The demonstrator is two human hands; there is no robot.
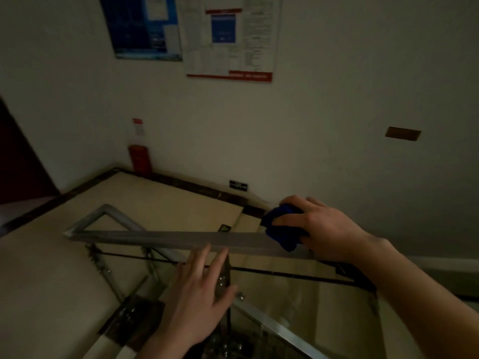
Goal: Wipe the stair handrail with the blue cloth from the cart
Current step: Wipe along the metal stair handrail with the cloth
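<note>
Handrail (181, 240) under cloth-gripping right hand (318, 226)

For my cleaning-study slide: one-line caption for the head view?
Right hand presses blue cloth on the metal stair handrail; open left hand hovers near it.

I see the handrail (181, 240) as the carrying surface here — a flat grey metal bar running across the middle of my view, turning a corner at its left end. The blue cloth (282, 229) lies bunched on its right stretch, pressed down under my right hand (321, 229). My left hand (199, 294) hovers spread-fingered just beside its near edge — whether touching, I cannot tell.
</note>
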